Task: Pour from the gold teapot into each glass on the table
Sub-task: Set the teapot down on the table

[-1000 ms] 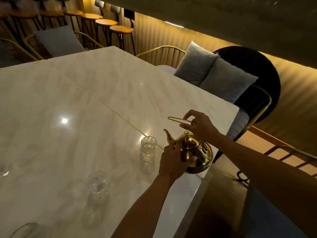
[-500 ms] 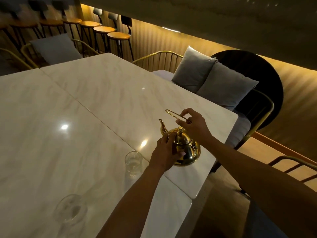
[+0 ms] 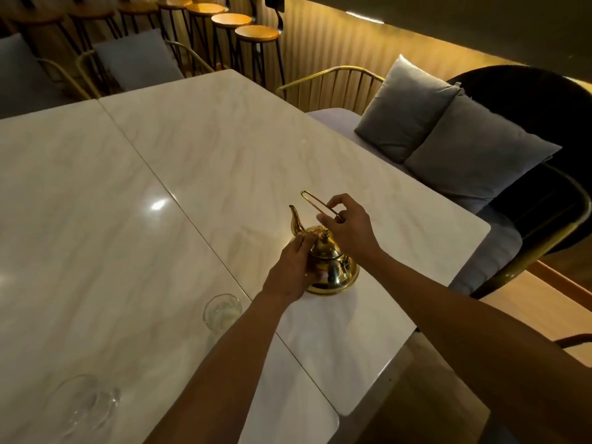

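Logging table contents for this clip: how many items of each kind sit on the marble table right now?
Gold teapot: 1
Clear glasses: 2, one near the left forearm, one at the lower left
Total: 3

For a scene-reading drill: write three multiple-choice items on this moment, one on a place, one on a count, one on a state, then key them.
1. Where does the gold teapot stand?
A. on the marble table
B. on a stool
C. on the floor

2. How many glasses show on the table?
A. none
B. two
C. five

3. What does the right hand hold?
A. a cushion
B. a glass
C. the teapot's wire handle

Key: 1 A, its base rests on the tabletop; 2 B, the near glass and the corner glass; 3 C, its fingers pinch the handle while the left hand steadies the body.
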